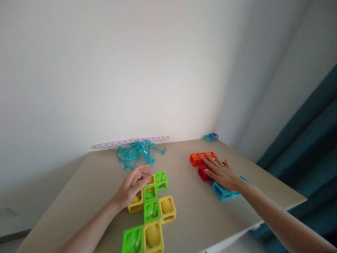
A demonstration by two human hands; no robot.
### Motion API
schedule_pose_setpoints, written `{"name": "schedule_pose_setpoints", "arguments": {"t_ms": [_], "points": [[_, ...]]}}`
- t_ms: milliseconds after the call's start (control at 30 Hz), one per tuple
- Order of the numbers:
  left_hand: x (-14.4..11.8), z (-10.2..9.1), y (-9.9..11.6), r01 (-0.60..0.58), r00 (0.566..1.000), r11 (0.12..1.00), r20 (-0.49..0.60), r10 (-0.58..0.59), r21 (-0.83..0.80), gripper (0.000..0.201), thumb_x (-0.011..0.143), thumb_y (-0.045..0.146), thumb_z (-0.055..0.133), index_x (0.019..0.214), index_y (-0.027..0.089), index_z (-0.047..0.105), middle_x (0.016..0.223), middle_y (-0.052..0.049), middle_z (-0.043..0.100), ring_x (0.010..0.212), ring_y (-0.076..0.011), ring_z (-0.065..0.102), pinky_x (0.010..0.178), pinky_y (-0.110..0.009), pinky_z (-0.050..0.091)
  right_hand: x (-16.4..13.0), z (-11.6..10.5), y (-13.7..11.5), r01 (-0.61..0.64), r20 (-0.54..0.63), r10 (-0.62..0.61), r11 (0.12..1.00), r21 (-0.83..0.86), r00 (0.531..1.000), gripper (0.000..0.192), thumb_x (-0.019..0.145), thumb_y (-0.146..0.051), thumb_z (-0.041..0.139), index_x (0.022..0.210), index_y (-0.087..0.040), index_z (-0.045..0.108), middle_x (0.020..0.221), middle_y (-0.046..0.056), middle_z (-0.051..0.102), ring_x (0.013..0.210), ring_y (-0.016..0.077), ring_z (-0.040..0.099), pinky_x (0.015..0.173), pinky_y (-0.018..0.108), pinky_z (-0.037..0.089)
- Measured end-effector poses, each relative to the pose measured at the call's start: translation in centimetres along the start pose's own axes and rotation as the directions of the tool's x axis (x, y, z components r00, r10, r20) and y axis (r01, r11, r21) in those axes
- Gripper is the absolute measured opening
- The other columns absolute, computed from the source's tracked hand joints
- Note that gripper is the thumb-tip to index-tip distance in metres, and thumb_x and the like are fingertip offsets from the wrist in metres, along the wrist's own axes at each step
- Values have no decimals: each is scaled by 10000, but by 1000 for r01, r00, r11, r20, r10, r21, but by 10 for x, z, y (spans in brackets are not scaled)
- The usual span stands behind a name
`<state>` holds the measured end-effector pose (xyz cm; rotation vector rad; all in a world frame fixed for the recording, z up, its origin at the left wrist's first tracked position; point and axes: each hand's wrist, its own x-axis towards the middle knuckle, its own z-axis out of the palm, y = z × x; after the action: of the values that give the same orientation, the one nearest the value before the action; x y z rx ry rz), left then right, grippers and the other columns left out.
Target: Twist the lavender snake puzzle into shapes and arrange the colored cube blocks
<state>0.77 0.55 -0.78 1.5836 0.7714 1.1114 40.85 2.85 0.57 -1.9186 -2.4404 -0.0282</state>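
My left hand (134, 184) has its fingers curled round a yellow cube block (151, 180) at the far end of a patch of blocks. A green cube block (161, 180) sits to that cube's right. Nearer me, several more green cubes (152, 211) and yellow cubes (167, 209) touch side by side in a stepped layout. With fingers spread flat, my right hand (219, 172) rests over a red block (204, 173). Its fingertips reach an orange-red row of blocks (198, 159). Blue blocks (223, 192) lie beneath its wrist, partly hidden.
Translucent teal plastic pieces (137, 153) are heaped at the back. Behind them a purple patterned strip (126, 142) lies along the wall. A small dark blue block (214, 136) and a teal piece (207, 138) sit at the far right corner. A teal curtain (313, 140) hangs beyond the table's right edge.
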Motion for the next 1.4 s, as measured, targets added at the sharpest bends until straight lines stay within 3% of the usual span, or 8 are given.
{"name": "schedule_pose_setpoints", "arguments": {"t_ms": [333, 467, 567, 667, 767, 900, 1067, 1400], "points": [[1, 2, 2, 0, 1000, 999, -26, -1, -33, 374, 864, 343, 594, 1195, 185, 523, 1025, -92, 617, 851, -186, 588, 819, -323, 457, 0, 8, 0, -46, -73, 44, 999, -16, 996, 632, 964, -574, 147, 1514, -261, 147, 1578, 75, 87, 1420, 365, -38, 1077, 695, 85], [1, 2, 2, -31, 997, 999, -75, 28, -39, 314, 852, 357, 604, 1106, 174, 588, 972, -79, 651, 825, -191, 615, 794, -321, 470, -5, -1, -4, -28, -207, 18, 999, -46, 978, 598, 963, -539, 234, 1464, -232, 350, 1567, 107, 191, 1428, 382, -6, 1073, 706, 59], [1, -1, 1, -62, 988, 998, -144, 64, 18, 259, 865, 365, 578, 1005, 158, 646, 886, -73, 690, 851, -214, 635, 816, -328, 465, -11, -19, -34, 66, -388, -68, 998, -20, 919, 456, 918, -471, 427, 1233, -200, 616, 1432, 152, 447, 1391, 414, 232, 1067, 679, 190], [2, -3, 0, -66, 972, 995, -222, 82, 75, 256, 846, 372, 596, 940, 153, 688, 868, -72, 709, 882, -229, 634, 832, -326, 460, -10, -35, -86, 307, -438, -170, 915, 263, 883, 295, 934, -328, 451, 1079, -180, 662, 1101, 130, 669, 1049, 262, 613, 927, 419, 473], [4, -5, -2, 18, 974, 995, -224, 5, 99, 266, 817, 372, 628, 968, 167, 704, 934, -71, 713, 905, -234, 634, 817, -321, 468, 9, -31, -140, 435, -404, -255, 775, 458, 879, 278, 915, -322, 498, 1106, -179, 641, 990, 91, 688, 809, 193, 642, 752, 316, 507], [6, -5, -5, 160, 981, 980, -133, -144, 120, 317, 822, 397, 617, 1024, 168, 704, 961, -77, 712, 918, -245, 634, 814, -332, 468, 48, -1, -179, 500, -328, -377, 669, 550, 866, 240, 890, -334, 529, 981, -171, 680, 904, 73, 681, 795, 188, 618, 740, 295, 471], [6, -5, -8, 180, 977, 965, -147, -154, 191, 350, 847, 426, 581, 1034, 153, 698, 854, -59, 685, 837, -218, 615, 739, -294, 451, 67, 25, -182, 457, -300, -345, 651, 606, 889, 317, 945, -366, 445, 805, -166, 646, 732, 25, 645, 684, 158, 570, 646, 261, 424], [8, -2, 0, 185, 968, 951, -212, -133, 247, 326, 874, 418, 531, 924, 140, 692, 827, -34, 679, 798, -175, 593, 713, -242, 430, 62, 22, -183, 348, -195, -308, 588, 730, 931, 297, 939, -365, 468, 848, -165, 667, 712, 2, 625, 649, 129, 529, 593, 225, 375]]}}
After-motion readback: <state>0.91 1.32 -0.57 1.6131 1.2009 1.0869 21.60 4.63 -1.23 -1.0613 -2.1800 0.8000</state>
